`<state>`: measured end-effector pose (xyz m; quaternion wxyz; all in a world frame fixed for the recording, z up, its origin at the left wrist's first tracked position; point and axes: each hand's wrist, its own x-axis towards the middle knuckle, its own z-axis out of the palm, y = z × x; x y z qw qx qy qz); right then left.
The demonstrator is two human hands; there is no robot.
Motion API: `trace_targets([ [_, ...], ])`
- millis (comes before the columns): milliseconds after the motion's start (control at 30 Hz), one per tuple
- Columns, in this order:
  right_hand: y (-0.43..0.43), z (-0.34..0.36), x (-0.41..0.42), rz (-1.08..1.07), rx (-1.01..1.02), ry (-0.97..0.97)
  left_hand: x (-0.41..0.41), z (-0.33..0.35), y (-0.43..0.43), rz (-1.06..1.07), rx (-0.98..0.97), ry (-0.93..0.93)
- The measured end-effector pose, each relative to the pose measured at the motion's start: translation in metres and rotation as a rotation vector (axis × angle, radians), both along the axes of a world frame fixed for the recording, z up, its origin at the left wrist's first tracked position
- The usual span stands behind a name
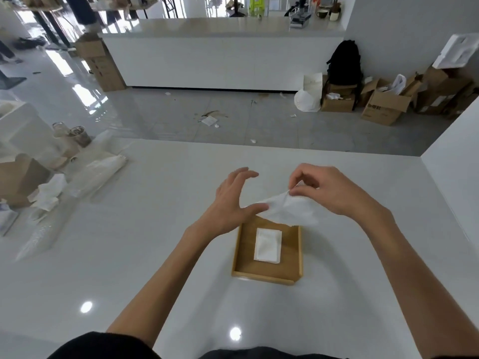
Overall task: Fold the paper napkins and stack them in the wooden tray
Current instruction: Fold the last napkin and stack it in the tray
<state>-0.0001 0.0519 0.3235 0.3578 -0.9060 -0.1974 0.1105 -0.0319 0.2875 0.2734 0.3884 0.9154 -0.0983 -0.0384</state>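
Observation:
A wooden tray sits on the white table in front of me, and a folded white napkin lies flat inside it. Above the tray's far edge hangs a loose white paper napkin, blurred by motion. My right hand pinches its upper right corner between thumb and fingertips. My left hand is spread with straight fingers, and its thumb touches the napkin's left end.
At the table's left edge lie crumpled napkins, clear plastic packs, a brown paper box and cups. Beyond the table's far edge is floor with a white counter and cardboard boxes.

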Motion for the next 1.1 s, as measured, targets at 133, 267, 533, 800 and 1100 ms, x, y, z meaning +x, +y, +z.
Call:
trace_targets([
  [133, 0.021, 0.040, 0.007, 0.230, -0.199, 0.038, 0.000, 0.004, -0.030, -0.225, -0.182, 0.185],
  [267, 0.015, 0.042, 0.013, 0.193, -0.086, -0.018, -0.008, 0.005, -0.041, -0.157, -0.512, 0.260],
  [533, -0.012, -0.035, -0.015, -0.353, 0.677, 0.569, -0.009, 0.007, -0.029, 0.092, -0.785, 0.252],
  [800, 0.011, -0.072, -0.039, -0.464, 0.820, 0.531, -0.011, -0.006, -0.024, 0.114, -0.659, 0.259],
  [1100, 0.011, -0.072, -0.042, -0.546, 0.787, 0.341, -0.009, -0.015, -0.007, -0.014, -0.649, 0.355],
])
